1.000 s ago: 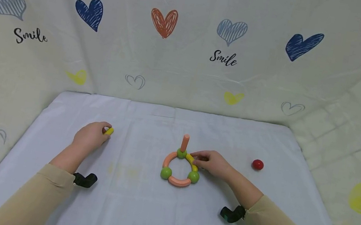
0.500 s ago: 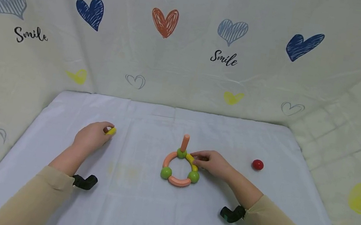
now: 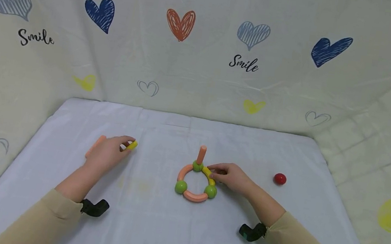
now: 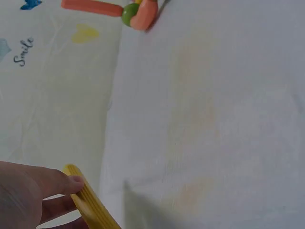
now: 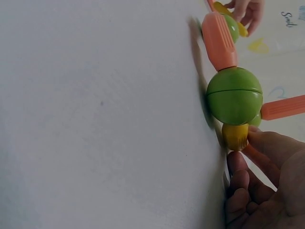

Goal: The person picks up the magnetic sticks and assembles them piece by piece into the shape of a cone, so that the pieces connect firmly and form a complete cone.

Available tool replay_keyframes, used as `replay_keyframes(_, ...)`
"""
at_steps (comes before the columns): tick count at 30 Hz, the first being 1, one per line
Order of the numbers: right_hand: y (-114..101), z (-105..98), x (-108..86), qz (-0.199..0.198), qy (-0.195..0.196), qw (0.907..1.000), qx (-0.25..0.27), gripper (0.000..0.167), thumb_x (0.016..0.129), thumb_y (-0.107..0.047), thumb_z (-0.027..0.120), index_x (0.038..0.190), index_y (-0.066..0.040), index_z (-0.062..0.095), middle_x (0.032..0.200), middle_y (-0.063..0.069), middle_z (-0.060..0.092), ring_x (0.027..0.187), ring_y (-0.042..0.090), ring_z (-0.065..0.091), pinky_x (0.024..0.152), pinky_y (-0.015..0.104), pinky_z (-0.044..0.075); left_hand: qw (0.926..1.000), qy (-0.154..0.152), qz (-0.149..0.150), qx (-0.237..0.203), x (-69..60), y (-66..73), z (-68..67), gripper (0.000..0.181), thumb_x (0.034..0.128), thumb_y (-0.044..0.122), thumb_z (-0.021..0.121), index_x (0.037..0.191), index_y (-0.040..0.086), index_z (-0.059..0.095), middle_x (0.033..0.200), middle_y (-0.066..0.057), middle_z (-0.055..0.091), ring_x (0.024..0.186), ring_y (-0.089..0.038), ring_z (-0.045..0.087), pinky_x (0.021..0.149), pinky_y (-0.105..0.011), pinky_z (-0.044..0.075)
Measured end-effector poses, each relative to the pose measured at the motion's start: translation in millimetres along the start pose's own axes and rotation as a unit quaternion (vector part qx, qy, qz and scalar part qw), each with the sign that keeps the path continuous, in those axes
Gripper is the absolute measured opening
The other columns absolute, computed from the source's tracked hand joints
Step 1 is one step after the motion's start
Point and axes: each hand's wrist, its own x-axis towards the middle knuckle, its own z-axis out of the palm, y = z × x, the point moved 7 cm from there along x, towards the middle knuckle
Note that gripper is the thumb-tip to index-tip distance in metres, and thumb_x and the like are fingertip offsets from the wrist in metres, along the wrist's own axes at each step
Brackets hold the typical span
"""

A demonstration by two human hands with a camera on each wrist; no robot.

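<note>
Yellow piece [image 3: 132,145] pinched in left grip [image 3: 109,152]; right grip [image 3: 232,178] pinches yellow curve [image 3: 206,171]; careless tug there could topple upright orange peg [image 3: 201,155].

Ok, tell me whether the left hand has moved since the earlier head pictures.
Yes, rightward in the head view: the left hand has come closer to the red ball, which has stayed put.

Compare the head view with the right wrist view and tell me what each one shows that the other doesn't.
Only the head view: the red ball and the beige sleeves.
Only the right wrist view: the seam round the nearest green ball, and the palm side of the right hand.
Both: that hand holding the yellow arc, the upright orange rod, and the left hand with its yellow piece.
</note>
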Motion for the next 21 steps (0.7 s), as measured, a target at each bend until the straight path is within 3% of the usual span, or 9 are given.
replay_keyframes(5, 1, 1, 1.2, 0.002, 0.0, 1.0, 0.001, 0.033, 0.095, -0.025, 0.068, 0.126, -0.014, 0.07, 0.095, 0.0, 0.064, 0.086, 0.018, 0.054, 0.074, 0.03, 0.047, 0.9986, 0.005, 0.034, -0.041, -9.0, 19.1, 6.4, 0.042, 0.0958, 0.022, 0.065, 0.137, 0.022, 0.059, 0.122, -0.001, 0.066, 0.104, -0.022, 0.064, 0.076, -0.037, 0.051)
replay_keyframes(13, 3, 1, 1.2, -0.001, 0.0, 1.0, 0.001, 0.033, 0.095, -0.027, 0.068, 0.127, -0.016, 0.069, 0.095, -0.001, 0.064, 0.087, 0.018, 0.054, 0.075, 0.031, 0.047, 0.9872, -0.029, 0.041, -0.152, -19.6, 47.1, 21.8, 0.043, 0.0944, 0.027, 0.069, 0.136, 0.032, 0.059, 0.121, 0.005, 0.064, 0.103, -0.019, 0.061, 0.074, -0.034, 0.051)
replay_keyframes(21, 5, 1, 3.6, -0.003, -0.003, 1.0, 0.003, 0.032, 0.095, -0.027, 0.068, 0.126, -0.016, 0.07, 0.094, 0.0, 0.063, 0.086, 0.018, 0.053, 0.074, 0.031, 0.046, 0.9803, -0.007, 0.076, -0.182, -26.8, 85.8, 31.5, 0.038, 0.0948, 0.026, 0.069, 0.132, 0.032, 0.062, 0.116, 0.01, 0.067, 0.098, -0.012, 0.06, 0.084, -0.035, 0.049)
